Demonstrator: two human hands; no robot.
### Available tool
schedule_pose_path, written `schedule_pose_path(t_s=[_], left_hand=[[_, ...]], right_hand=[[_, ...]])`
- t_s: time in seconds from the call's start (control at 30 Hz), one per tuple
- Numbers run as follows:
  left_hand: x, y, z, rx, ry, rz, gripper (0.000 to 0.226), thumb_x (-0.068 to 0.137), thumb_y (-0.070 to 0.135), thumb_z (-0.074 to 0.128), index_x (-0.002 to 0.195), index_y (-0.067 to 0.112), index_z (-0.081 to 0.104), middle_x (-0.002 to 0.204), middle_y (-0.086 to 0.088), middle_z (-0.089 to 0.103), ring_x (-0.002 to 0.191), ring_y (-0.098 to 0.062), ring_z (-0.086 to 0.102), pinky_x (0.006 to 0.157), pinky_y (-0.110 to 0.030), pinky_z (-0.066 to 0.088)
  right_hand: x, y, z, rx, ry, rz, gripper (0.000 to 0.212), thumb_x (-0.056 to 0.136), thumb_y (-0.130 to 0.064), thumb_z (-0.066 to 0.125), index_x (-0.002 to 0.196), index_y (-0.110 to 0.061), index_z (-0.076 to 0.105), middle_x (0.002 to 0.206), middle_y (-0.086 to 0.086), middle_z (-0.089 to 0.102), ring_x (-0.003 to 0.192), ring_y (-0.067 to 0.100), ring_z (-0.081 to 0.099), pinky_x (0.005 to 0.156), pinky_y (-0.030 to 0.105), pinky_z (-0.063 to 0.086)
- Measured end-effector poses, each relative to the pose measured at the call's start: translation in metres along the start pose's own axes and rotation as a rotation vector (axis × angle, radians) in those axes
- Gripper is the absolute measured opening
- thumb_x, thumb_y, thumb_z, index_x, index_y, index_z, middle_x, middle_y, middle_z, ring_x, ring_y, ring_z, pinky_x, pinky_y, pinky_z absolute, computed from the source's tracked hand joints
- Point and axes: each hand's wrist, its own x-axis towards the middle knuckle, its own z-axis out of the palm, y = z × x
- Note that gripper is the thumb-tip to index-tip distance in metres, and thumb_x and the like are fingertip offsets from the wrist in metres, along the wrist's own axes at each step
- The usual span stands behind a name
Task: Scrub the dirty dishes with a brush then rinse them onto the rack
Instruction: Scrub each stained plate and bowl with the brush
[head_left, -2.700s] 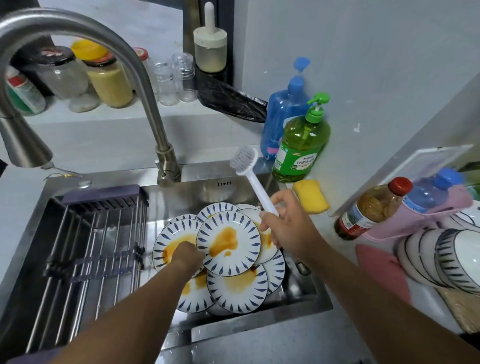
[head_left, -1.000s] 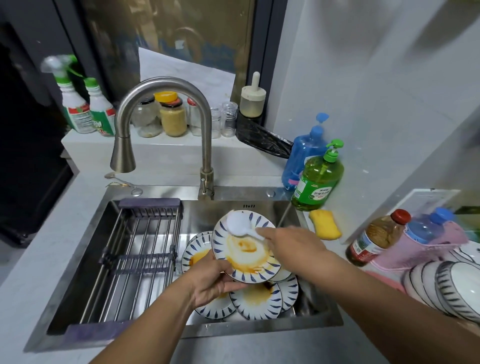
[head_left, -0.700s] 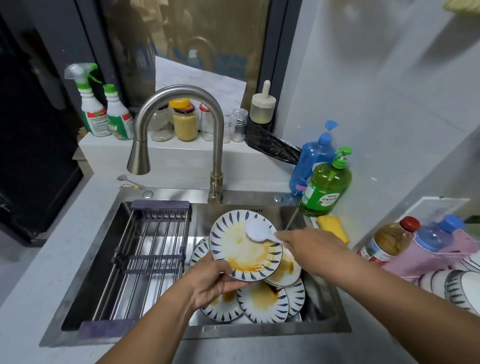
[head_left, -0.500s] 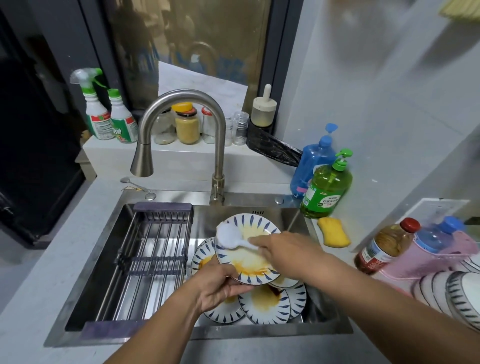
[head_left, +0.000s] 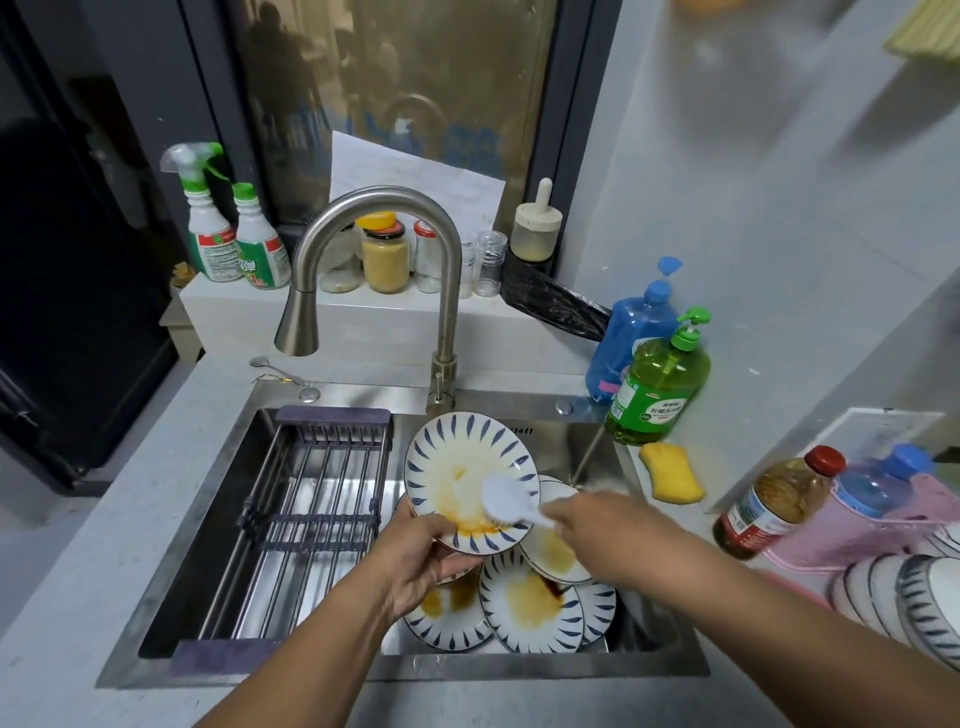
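- Left hand (head_left: 415, 558) grips the tilted, stained plate (head_left: 470, 480) by its 6 o'clock rim, fingers clamped, above the sink (head_left: 519, 670).
- Right hand (head_left: 597, 530) fingers clamp the white brush (head_left: 506, 499), head on the plate's 4 o'clock area.
- Dirty plates (head_left: 530, 608) lie piled beneath; rack (head_left: 311, 509) sits at 9 o'clock.

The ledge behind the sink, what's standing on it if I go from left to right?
Two spray bottles → clear jar behind the tap → yellow-lidded jar → red-capped jar → small clear shakers → cream jar with a knob on its lid.
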Motion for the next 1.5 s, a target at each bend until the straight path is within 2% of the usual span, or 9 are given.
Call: schedule_pose_path(t_s=[0.17,0.3,0.47,0.67,0.83,0.97,1.1,1.3,1.5], left_hand=[[-0.004,0.003,0.001,0.049,0.039,0.059,0.026,0.110,0.026,0.046,0.134,0.019,0.040,0.126,-0.009,0.056,0.108,-0.043,0.066,0.081,-0.066,0.058],[-0.006,0.004,-0.003,0.088,-0.008,0.051,0.031,0.108,0.014,0.047,0.140,0.017,0.043,0.121,-0.014,0.063,0.108,-0.043,0.069,0.079,-0.063,0.060],[-0.006,-0.002,0.006,0.126,-0.123,-0.057,0.045,0.100,-0.012,0.045,0.137,0.013,0.047,0.127,-0.024,0.066,0.102,-0.045,0.072,0.067,-0.055,0.064],[-0.003,0.003,-0.012,0.117,-0.221,-0.077,0.057,0.086,-0.029,0.054,0.132,0.003,0.049,0.114,-0.028,0.068,0.093,-0.039,0.075,0.079,-0.058,0.059],[-0.007,0.007,-0.022,0.059,-0.288,-0.076,0.054,0.087,-0.006,0.070,0.136,-0.003,0.049,0.126,-0.031,0.066,0.115,-0.049,0.065,0.089,-0.063,0.054],[-0.007,0.012,-0.024,0.070,-0.182,-0.041,0.037,0.101,0.024,0.059,0.135,0.014,0.050,0.124,-0.021,0.070,0.108,-0.045,0.071,0.080,-0.066,0.057],[-0.007,0.014,-0.024,0.107,-0.144,-0.055,0.035,0.103,0.022,0.056,0.135,0.013,0.048,0.124,-0.022,0.069,0.105,-0.046,0.071,0.078,-0.065,0.058],[-0.010,0.011,-0.007,0.227,-0.207,-0.108,0.036,0.100,-0.003,0.056,0.133,0.009,0.050,0.124,-0.027,0.068,0.108,-0.047,0.069,0.070,-0.057,0.063],[-0.008,0.017,-0.016,0.214,-0.122,-0.032,0.038,0.100,0.007,0.060,0.136,0.011,0.048,0.127,-0.022,0.067,0.107,-0.044,0.071,0.066,-0.055,0.064]], right_hand=[[-0.008,-0.011,0.012,0.006,-0.024,-0.064,0.034,0.104,-0.030,0.040,0.132,-0.047,0.050,0.112,-0.003,0.066,0.097,0.024,0.062,0.074,0.036,0.050],[0.001,0.008,-0.006,-0.154,0.072,0.080,0.050,0.104,-0.014,0.037,0.143,-0.045,0.043,0.129,0.005,0.062,0.113,0.029,0.060,0.076,0.035,0.041],[0.020,-0.011,-0.021,-0.004,0.165,-0.066,0.047,0.106,-0.023,0.038,0.144,-0.050,0.041,0.100,-0.001,0.062,0.085,0.023,0.062,0.071,0.038,0.053],[0.019,-0.013,-0.009,0.208,-0.073,-0.234,0.037,0.105,-0.042,0.046,0.141,-0.049,0.051,0.106,-0.010,0.066,0.089,0.011,0.061,0.086,0.032,0.052],[0.005,0.004,-0.013,0.148,-0.150,-0.285,0.036,0.106,-0.041,0.045,0.139,-0.052,0.052,0.087,-0.020,0.056,0.073,-0.002,0.047,0.067,0.020,0.038],[-0.007,0.017,-0.019,-0.130,-0.085,-0.209,0.036,0.106,-0.041,0.040,0.138,-0.057,0.046,0.121,-0.015,0.064,0.103,0.012,0.059,0.074,0.032,0.044],[0.000,0.030,-0.023,-0.286,0.060,-0.067,0.041,0.109,-0.035,0.030,0.145,-0.054,0.033,0.127,0.001,0.064,0.110,0.028,0.062,0.084,0.040,0.053],[0.012,-0.005,-0.030,-0.264,0.187,-0.235,0.055,0.108,-0.022,0.036,0.149,-0.055,0.022,0.098,0.000,0.061,0.088,0.029,0.063,0.063,0.037,0.045],[0.007,0.008,-0.033,-0.431,0.191,-0.032,0.067,0.101,-0.006,0.037,0.154,-0.045,0.021,0.119,0.009,0.062,0.102,0.033,0.066,0.069,0.037,0.044]])
